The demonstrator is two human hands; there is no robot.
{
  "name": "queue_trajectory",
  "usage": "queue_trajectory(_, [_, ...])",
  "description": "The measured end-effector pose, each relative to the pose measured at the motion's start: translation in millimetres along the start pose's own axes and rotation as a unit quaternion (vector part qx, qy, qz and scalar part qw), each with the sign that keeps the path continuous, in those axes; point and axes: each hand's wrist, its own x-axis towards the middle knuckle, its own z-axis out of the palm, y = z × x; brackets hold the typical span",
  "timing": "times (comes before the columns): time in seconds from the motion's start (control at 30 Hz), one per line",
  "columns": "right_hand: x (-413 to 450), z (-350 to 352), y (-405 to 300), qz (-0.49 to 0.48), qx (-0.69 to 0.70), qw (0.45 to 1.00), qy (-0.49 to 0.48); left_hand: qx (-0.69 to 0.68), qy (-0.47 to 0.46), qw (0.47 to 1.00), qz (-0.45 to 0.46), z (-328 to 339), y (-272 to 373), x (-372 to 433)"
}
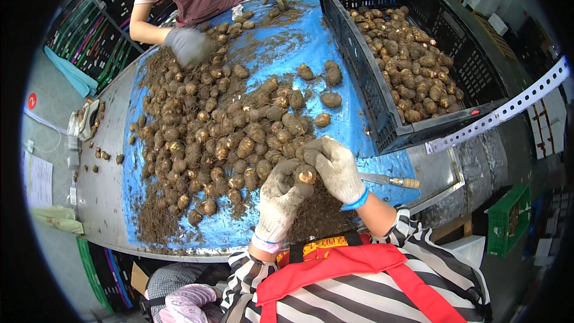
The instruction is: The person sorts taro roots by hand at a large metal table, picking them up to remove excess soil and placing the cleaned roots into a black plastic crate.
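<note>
My left hand point(281, 197), in a soiled knit glove, is closed around a brown taro corm point(306, 175) whose pale cut end faces up. My right hand point(331, 166), gloved too, has its fingers bent against the far side of that corm. Beyond both hands spreads a large heap of hairy taro corms point(215, 130) on a blue plastic sheet point(287, 67). Loose root fibres point(323, 215) lie below my hands. Just right of my right wrist is a knife point(390, 180) with a metal blade and wooden handle, its blade partly hidden behind the wrist.
A black plastic crate point(372, 94) holding many corms stands at the right. Across the table, a co-worker's gloved hands point(188, 47) are at the heap's far side. Small corms point(102, 154) lie on the metal tabletop point(101, 197) at left. A perforated white strip point(502, 114) juts across the right side.
</note>
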Motion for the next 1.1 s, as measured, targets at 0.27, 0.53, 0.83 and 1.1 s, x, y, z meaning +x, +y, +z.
queue_trajectory(0.27, [-6.0,-24.9,-8.2,-0.164,0.006,0.984,-0.070,-0.034,-0.061,0.997,-0.015,-4.9,11.9,-1.8])
queue_trajectory(0.53, [5.6,0.9,-15.1,-0.142,-0.040,0.961,-0.235,0.294,-0.106,0.949,0.032,0.9,22.7,-15.6])
queue_trajectory(0.83, [11.0,17.6,-26.8,0.216,0.328,0.896,-0.207,0.077,0.006,0.990,0.116,5.5,5.3,-11.1])
queue_trajectory(1.1, [-13.7,14.5,-11.7,0.140,-0.022,0.978,-0.154,0.056,0.040,0.989,0.128,-3.2,40.7,16.4])
